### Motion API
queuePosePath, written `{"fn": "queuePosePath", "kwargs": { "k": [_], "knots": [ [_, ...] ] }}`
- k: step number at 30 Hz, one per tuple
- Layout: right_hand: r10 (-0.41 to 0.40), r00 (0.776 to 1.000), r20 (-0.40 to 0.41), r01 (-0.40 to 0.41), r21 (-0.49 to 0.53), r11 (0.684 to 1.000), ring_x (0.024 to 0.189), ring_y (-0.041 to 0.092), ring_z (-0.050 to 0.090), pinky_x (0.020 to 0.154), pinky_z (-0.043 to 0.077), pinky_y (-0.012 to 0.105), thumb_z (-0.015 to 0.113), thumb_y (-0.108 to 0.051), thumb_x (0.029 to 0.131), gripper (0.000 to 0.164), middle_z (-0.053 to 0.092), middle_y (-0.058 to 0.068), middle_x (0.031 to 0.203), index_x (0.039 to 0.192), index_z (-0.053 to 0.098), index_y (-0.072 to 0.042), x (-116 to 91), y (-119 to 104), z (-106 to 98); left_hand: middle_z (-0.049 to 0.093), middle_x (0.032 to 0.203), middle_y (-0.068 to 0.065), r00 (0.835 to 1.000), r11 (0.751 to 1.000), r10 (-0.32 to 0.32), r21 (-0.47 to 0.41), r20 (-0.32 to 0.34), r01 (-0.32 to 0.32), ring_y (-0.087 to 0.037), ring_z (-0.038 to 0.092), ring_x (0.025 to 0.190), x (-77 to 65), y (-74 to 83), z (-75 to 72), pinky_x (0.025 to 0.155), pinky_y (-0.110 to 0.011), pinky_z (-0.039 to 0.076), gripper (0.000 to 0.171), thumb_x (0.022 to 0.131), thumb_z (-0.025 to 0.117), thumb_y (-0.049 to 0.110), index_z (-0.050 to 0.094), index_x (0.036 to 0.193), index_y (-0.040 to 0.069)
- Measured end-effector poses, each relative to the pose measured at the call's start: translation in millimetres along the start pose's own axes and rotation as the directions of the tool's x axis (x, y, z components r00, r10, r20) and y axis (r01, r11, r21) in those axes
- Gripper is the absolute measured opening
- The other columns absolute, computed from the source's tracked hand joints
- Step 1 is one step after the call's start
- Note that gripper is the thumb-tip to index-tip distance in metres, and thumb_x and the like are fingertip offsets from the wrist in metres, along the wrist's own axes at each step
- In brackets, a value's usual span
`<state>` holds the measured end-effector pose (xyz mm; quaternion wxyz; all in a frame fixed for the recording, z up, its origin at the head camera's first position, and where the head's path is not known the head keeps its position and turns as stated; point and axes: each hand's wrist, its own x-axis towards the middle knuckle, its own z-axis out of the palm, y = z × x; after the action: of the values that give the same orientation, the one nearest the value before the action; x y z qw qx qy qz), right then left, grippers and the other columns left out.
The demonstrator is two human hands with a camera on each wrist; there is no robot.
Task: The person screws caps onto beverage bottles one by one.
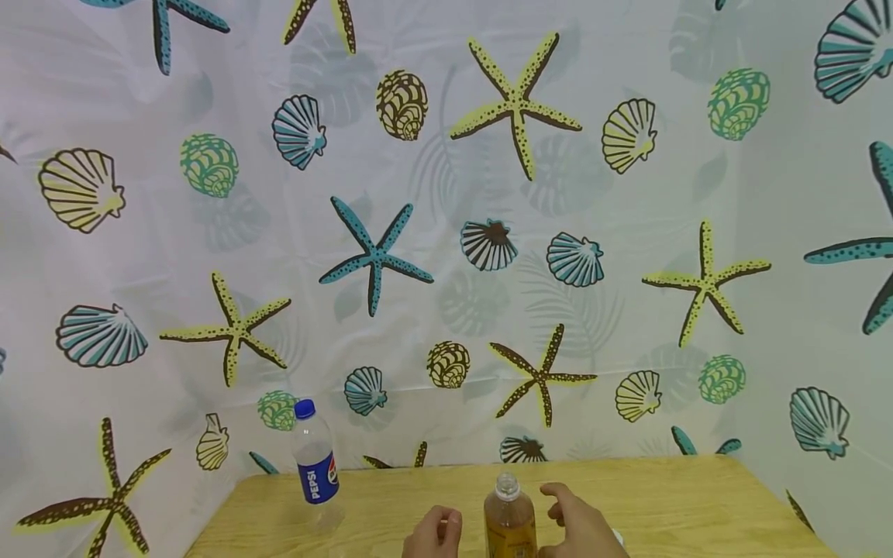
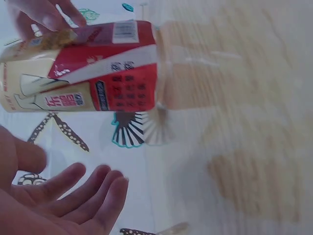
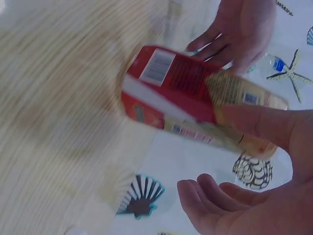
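A capless bottle of amber drink [image 1: 510, 519] stands upright between the two hands. Its red and cream label [image 2: 107, 73] fills the upper left of the left wrist view. My left hand [image 1: 434, 533] is to the left of the bottle, apart from it, fingers loosely bent with nothing in them. On the other side is my right hand [image 1: 584, 528], its index finger extended near the bottle's shoulder. In the right wrist view the right thumb [image 3: 264, 122] overlaps the label, while the other fingers [image 3: 210, 196] curve loosely below, away from the bottle.
A clear Pepsi bottle [image 1: 317, 465] with a blue cap stands at the left of the glossy wooden table [image 1: 412, 496]. Partly hidden by the right hand is a small white object [image 1: 618, 536]. A sheet [image 1: 432, 325] printed with shells and starfish hangs behind the table.
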<state>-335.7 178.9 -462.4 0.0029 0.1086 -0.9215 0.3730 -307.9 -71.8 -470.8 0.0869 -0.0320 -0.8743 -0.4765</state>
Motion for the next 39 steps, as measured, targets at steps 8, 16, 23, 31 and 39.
{"fn": "queuePosePath", "kwargs": {
  "k": [8, 16, 23, 31, 39],
  "knots": [
    [0.096, 0.990, -0.102, -0.102, -0.055, 0.993, 0.078, 0.025, 0.060, 0.068, 0.052, 0.044, 0.072, -0.004, 0.085, 0.039, 0.063, 0.014, 0.093, 0.120, 0.058, 0.006, -21, -10, -30, 0.071, 0.113, -0.017, 0.999, 0.999, -0.003, -0.039, -0.047, 0.002, -0.038, 0.068, 0.100, -10.0, 41.2, 7.0, 0.079, -0.058, 0.056, 0.071, 0.089, 0.066, 0.064, 0.062, 0.131, 0.007],
    [0.094, 0.987, -0.129, -0.104, -0.073, 0.992, 0.073, 0.024, 0.059, 0.065, 0.051, 0.043, 0.071, -0.005, 0.085, 0.036, 0.062, 0.010, 0.088, 0.117, 0.059, 0.006, -19, 7, -28, 0.069, 0.120, -0.016, 0.998, 0.999, -0.014, -0.048, 0.055, 0.017, -0.040, 0.065, 0.109, -8.7, 57.4, 16.5, 0.084, -0.061, 0.054, 0.090, 0.078, 0.075, 0.068, 0.053, 0.143, 0.009],
    [0.085, 0.985, -0.150, -0.099, -0.092, 0.991, 0.072, 0.022, 0.057, 0.065, 0.051, 0.042, 0.071, -0.004, 0.084, 0.036, 0.061, 0.009, 0.086, 0.117, 0.058, 0.007, -21, 9, -30, 0.071, 0.094, 0.001, 0.993, 0.985, 0.046, -0.173, 0.109, -0.027, -0.019, 0.069, 0.087, -10.8, 58.1, 19.6, 0.075, -0.048, 0.059, 0.069, 0.082, 0.078, 0.058, 0.060, 0.131, 0.014],
    [0.022, 0.978, -0.209, -0.067, -0.210, 0.975, 0.077, 0.025, 0.060, 0.067, 0.052, 0.043, 0.070, -0.005, 0.088, 0.032, 0.063, 0.012, 0.090, 0.115, 0.059, 0.007, -18, 20, -33, 0.072, 0.086, 0.003, 0.993, 0.977, 0.093, -0.197, 0.075, -0.077, -0.014, 0.068, 0.075, -9.9, 56.2, 20.4, 0.065, -0.036, 0.058, 0.056, 0.081, 0.080, 0.055, 0.064, 0.120, 0.018],
    [0.012, 0.984, -0.177, -0.098, -0.489, 0.867, 0.076, 0.042, 0.064, 0.065, 0.055, 0.054, 0.081, -0.038, 0.084, 0.062, 0.064, 0.025, 0.087, 0.118, 0.055, 0.007, -19, 49, -26, 0.071, 0.083, 0.005, 0.993, 0.976, 0.088, -0.207, 0.076, -0.070, -0.013, 0.066, 0.075, -7.2, 53.5, 20.3, 0.063, -0.033, 0.055, 0.050, 0.078, 0.084, 0.053, 0.065, 0.113, 0.021]
  ]
}}
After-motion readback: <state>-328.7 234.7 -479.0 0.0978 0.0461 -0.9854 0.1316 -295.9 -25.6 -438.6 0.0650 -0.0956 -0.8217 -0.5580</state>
